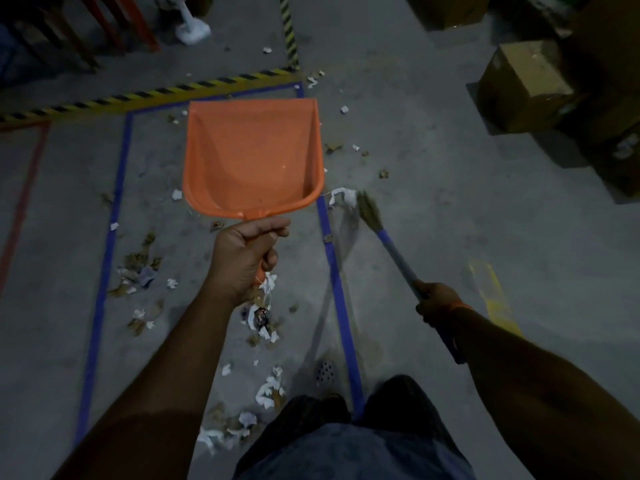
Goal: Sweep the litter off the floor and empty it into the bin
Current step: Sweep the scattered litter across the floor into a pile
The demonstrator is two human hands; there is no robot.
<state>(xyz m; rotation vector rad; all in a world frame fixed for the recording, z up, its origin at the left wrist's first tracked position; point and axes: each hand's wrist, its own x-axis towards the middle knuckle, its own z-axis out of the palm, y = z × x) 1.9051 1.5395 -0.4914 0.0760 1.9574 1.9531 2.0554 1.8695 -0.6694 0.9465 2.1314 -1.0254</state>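
My left hand (244, 254) grips the handle of an orange dustpan (252, 154), held out in front of me above the floor; the pan holds nothing but a few specks. My right hand (438, 301) grips the blue handle of a small broom (370, 211), whose bristles touch the floor beside a crumpled white paper (343, 197). Several scraps of white paper and brown litter (138, 271) lie scattered on the grey floor inside a blue tape rectangle (114, 216). More scraps (263, 323) lie under my left wrist and near my feet. No bin shows.
Cardboard boxes (526, 84) stand at the right. Yellow-black hazard tape (149, 95) crosses the floor at the back. Red legs of a frame (138, 26) and a white bag (192, 29) are at the top left. A round floor drain (325, 370) lies near my feet.
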